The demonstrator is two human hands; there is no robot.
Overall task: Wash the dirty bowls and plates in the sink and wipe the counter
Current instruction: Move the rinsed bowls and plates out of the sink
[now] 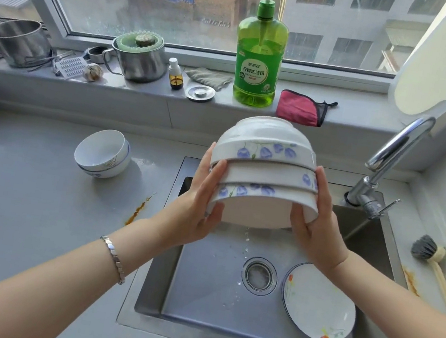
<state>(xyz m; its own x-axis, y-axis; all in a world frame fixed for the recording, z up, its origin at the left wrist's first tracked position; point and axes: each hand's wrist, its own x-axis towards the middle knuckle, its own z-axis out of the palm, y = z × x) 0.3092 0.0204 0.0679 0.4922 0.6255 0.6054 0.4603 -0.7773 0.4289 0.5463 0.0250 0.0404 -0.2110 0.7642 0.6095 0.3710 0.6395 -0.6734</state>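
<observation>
Stack of three nested bowls (pixel 263 172), inverted and dripping, is held above the sink (pixel 198 281). Left hand (pixel 198 208) and right hand (pixel 315 230) are clamped on opposite rims. Glazed ceramic: heavy, brittle, probably slippery.

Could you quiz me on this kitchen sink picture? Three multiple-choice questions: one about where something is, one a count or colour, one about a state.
1. Where is the flowered plate?
A. on the windowsill
B. in the sink
C. on the counter

2. How many bowls are in the stack of bowls?
A. one
B. three
C. five

3. How is the stack held?
A. upside down, between the left hand and the right hand
B. upright, in one hand
C. resting in the sink

Answers:
1 B, it lies beside the drain.
2 B, three rims show.
3 A, bases face up and water drips below.
</observation>
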